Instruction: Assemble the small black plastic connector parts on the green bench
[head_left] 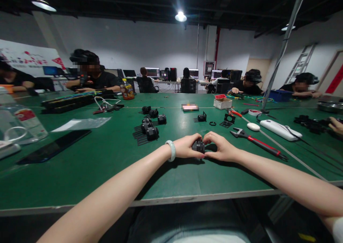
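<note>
Between my hands, low over the green table (107, 178), is a small black part (198, 147), seemingly a round-bodied module. My left hand (185, 146), with a pale bangle at its wrist, grips it from the left with thumb and fingers. From the right, my right hand (222, 148) pinches its edge with curled fingertips; the fingers cover much of the part. Beyond them are a similar black module on a slotted plate (200, 118), a black ring (212, 123) and a black square bracket with a round hole (228, 120). Several like modules (150, 132) stand in a cluster to the left.
An adjustable wrench (261, 144), a white power bank (281, 129) and a white oval object (253, 127) lie right. A small box (222, 102) stands farther back. Left are a dark phone (55, 146), a plastic bag (81, 124) and a clear bottle (25, 119). Co-workers sit around the table.
</note>
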{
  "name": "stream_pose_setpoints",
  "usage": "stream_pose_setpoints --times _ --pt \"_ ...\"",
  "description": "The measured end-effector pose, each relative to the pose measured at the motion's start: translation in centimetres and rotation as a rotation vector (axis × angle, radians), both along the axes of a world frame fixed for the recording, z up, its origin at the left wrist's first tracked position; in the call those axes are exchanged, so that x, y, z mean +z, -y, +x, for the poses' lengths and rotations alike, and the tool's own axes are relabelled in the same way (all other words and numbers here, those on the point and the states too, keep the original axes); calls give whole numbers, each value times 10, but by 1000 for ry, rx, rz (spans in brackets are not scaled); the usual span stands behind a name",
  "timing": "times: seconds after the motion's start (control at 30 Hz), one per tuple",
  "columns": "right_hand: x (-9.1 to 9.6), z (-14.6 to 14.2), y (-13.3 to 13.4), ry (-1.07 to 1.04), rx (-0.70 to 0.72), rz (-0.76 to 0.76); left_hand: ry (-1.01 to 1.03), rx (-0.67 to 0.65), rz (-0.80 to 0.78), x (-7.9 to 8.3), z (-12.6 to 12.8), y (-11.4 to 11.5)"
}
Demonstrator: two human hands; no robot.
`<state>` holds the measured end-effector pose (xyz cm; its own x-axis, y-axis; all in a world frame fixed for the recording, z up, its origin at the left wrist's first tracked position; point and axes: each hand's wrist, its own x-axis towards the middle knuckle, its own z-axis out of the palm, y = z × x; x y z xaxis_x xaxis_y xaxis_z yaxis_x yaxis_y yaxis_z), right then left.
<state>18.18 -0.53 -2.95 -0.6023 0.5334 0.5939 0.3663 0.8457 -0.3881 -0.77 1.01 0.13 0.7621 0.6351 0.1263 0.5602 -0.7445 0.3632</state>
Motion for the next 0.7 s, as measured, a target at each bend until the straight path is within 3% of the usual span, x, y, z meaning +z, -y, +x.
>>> stream_pose_setpoints --times 0.7 --pt "3 1 0 57 -56 -12 -5 26 -7 0 -1 1"
